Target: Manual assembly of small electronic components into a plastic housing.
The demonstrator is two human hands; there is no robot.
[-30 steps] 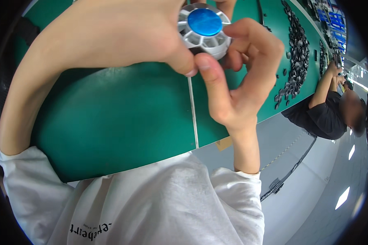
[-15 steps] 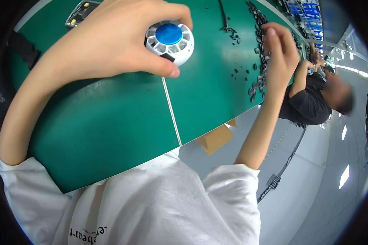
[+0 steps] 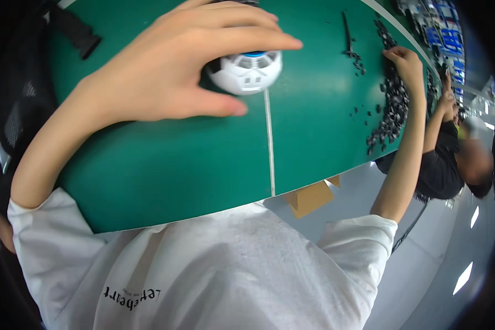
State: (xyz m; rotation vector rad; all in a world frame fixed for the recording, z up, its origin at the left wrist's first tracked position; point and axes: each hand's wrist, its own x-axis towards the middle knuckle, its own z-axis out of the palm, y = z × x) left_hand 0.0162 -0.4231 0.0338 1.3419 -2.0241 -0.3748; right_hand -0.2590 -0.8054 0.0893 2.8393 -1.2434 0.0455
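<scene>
The person's left hand (image 3: 165,71) holds one round white plastic part (image 3: 246,71) above the green counter (image 3: 165,159). The fingers (image 3: 242,38) curl over the top of the part and the thumb presses in beneath it, so the part is pinched between them. A thin rim of blue shows at the top of the part, just under the fingers; the side facing the camera is white with a few small dark openings.

The right hand (image 3: 404,58) is stretched far out to the right side of the counter, well apart from the left hand. It rests at the upper end of one long pile of small black pieces (image 3: 390,110), its fingertips touching them; whether the fingers pinch a piece cannot be told at this size. The pieces are too many and too small to count. A few lie scattered loose to the left of the pile.

One thin white line (image 3: 269,143) runs down the counter from just below the white part to the near edge. One piece of brown cardboard (image 3: 309,198) shows under that edge. One other person in a dark top (image 3: 443,165) sits at the far right.
</scene>
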